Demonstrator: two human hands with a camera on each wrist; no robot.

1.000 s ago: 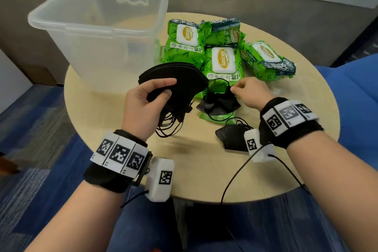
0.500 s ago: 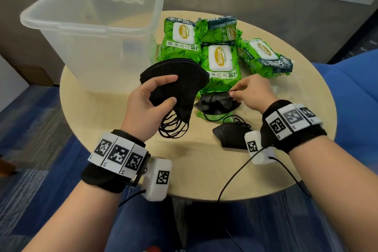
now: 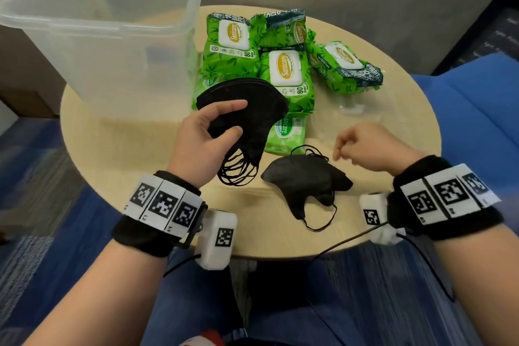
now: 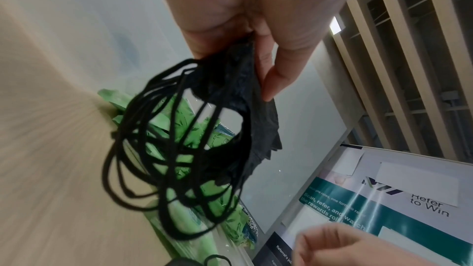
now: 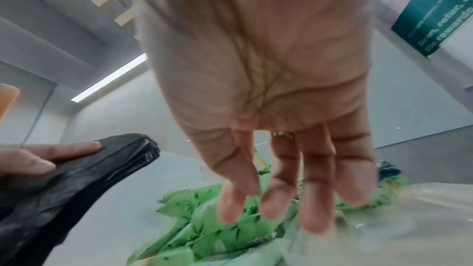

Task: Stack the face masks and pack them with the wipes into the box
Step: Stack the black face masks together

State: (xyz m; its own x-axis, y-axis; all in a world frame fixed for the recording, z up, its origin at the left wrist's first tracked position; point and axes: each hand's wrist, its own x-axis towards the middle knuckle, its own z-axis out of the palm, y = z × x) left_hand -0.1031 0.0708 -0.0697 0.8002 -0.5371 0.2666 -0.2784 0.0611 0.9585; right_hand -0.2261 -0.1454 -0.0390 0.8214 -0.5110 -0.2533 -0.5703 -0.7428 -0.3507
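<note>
Left hand: you grip the stacked masks above the worktop. Right hand: released, fingers slack, hovering beside loose masks.

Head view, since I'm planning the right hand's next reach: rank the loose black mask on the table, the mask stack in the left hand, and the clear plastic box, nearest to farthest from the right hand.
1. Loose black mask, beside the right hand.
2. Mask stack, held in the left hand.
3. Clear plastic box, far left.

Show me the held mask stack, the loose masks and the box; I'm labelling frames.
mask stack (image 3: pixel 261 109): head view, black fabric panel.
loose masks (image 3: pixel 304 180): head view, middle of fabric.
box (image 3: pixel 112 28): head view, front rim.
</note>
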